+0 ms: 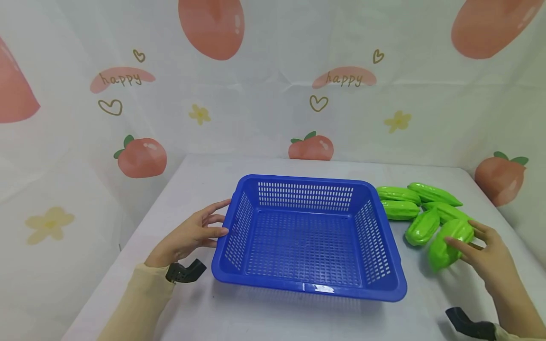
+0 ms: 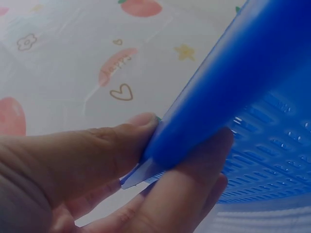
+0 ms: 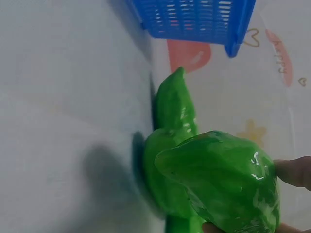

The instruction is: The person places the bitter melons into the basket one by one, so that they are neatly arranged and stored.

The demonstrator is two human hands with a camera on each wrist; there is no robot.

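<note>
A blue plastic basket (image 1: 307, 289) with slotted walls stands on the white table, and nothing lies in it. My left hand (image 1: 194, 234) is at its left side; in the left wrist view the thumb and fingers pinch the basket's rim (image 2: 204, 92) from both sides. To the right of the basket, my right hand (image 1: 490, 255) grips a glossy green star fruit (image 1: 448, 246) between thumb and fingers. That star fruit (image 3: 223, 179) is raised off the table, with a shadow below. Several other star fruit (image 1: 422, 227) lie in a group just beyond it.
The white table (image 1: 256, 317) runs back to a cloth backdrop (image 1: 264, 104) printed with fruit, hearts and flowers. A black wrist camera (image 1: 185, 271) sits on the left wrist, another black camera (image 1: 469, 324) on the right. The star fruit group lies close to the basket's right wall.
</note>
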